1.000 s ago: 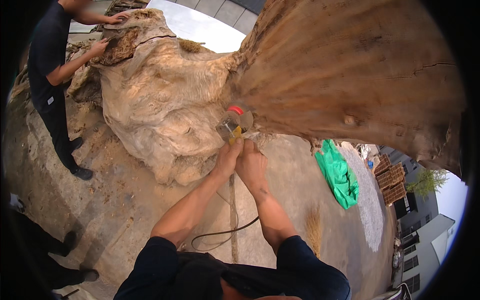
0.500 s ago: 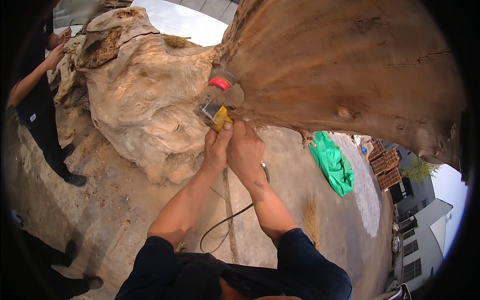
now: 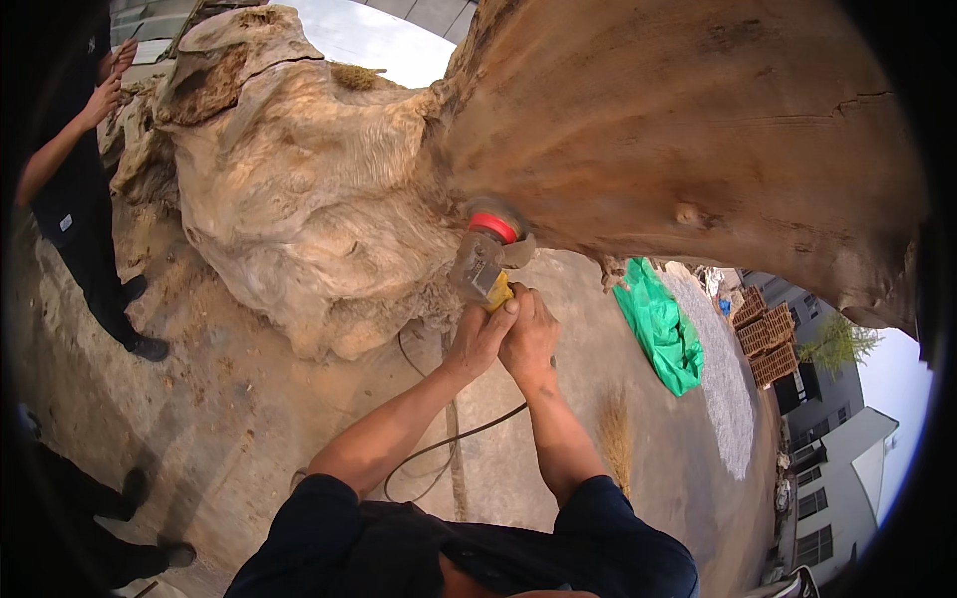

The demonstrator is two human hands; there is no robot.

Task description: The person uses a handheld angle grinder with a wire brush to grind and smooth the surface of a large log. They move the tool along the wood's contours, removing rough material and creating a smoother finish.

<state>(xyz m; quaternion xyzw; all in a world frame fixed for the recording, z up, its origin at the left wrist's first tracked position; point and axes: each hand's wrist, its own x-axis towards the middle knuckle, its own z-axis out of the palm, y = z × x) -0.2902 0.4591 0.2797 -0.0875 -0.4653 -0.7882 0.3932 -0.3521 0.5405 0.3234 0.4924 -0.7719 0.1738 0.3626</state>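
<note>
Both my hands are closed around the yellow and grey body of an angle grinder [image 3: 477,267]. My left hand [image 3: 482,341] wraps it from the left, and my right hand [image 3: 531,329] presses close beside it from the right. A red ring shows at the tool's head, with a dusty guard beside it. The grinder's head is against the lower edge of a large brown tree trunk [image 3: 678,140], where it meets a pale, knotted root mass [image 3: 299,189]. The exact contact is blurred.
A dark power cord [image 3: 469,432] loops over the concrete below my arms. At the left stands a person [image 3: 75,199] holding something thin; another person's legs [image 3: 100,508] show lower left. A green sheet [image 3: 658,324], straw broom [image 3: 616,439] and stacked brown crates [image 3: 766,339] lie right.
My hands and the grinder have moved right and down in the picture, along the trunk's lower edge. More of the cord's loop shows. Both hands keep their grip.
</note>
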